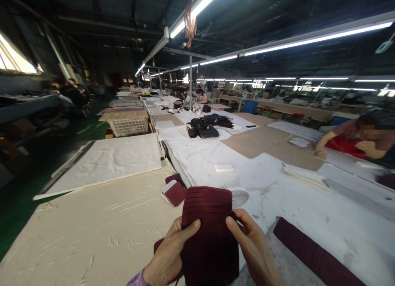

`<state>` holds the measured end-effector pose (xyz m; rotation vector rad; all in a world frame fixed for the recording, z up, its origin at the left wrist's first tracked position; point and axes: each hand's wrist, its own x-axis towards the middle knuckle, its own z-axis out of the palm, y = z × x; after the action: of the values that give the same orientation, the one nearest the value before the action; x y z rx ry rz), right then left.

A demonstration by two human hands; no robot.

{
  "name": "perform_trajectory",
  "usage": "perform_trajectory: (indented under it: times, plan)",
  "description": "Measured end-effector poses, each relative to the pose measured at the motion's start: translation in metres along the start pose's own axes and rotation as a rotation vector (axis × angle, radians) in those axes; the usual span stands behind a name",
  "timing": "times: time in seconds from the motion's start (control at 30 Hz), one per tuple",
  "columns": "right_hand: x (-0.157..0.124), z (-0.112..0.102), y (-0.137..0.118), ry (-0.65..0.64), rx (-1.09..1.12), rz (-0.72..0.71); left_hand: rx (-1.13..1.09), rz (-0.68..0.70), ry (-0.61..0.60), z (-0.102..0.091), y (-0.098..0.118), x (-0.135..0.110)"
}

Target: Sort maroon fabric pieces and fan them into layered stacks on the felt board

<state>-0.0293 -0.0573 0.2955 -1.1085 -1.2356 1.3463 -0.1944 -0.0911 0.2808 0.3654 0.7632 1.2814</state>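
Both hands hold up a stack of maroon fabric pieces [210, 232], its layered edges fanned in steps along the top. My left hand [173, 247] grips the left side, thumb across the front and fingers hidden behind. On the right edge my right hand [251, 240] pinches the stack between thumb and fingers. Just beyond, by the table's corner, lie a few small maroon pieces [176, 192] with a white one among them. To the right a long strip of overlapping maroon fabric [314, 253] rests on the table.
A white plastic basket [236, 193] sits partly behind the stack, and a small white block [224, 168] lies farther off. Dark folded garments [205, 127] are piled mid-table. A cream-covered table [92, 224] adjoins on the left. At the right a co-worker [354, 142] leans over the table.
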Motion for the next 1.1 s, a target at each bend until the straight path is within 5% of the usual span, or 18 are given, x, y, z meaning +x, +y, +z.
perform_trajectory:
  times: [0.23, 0.57, 1.1]
  plan:
    - [0.0, 0.003, 0.013, 0.113, -0.059, -0.082, -0.006, 0.001, 0.017, -0.003, -0.001, 0.001]
    - [0.004, 0.0, 0.002, -0.039, 0.034, -0.031, 0.002, -0.029, 0.049, -0.008, 0.002, 0.0]
    - [0.007, 0.006, 0.024, 0.029, 0.023, -0.019, -0.004, -0.006, -0.012, -0.007, 0.007, 0.004]
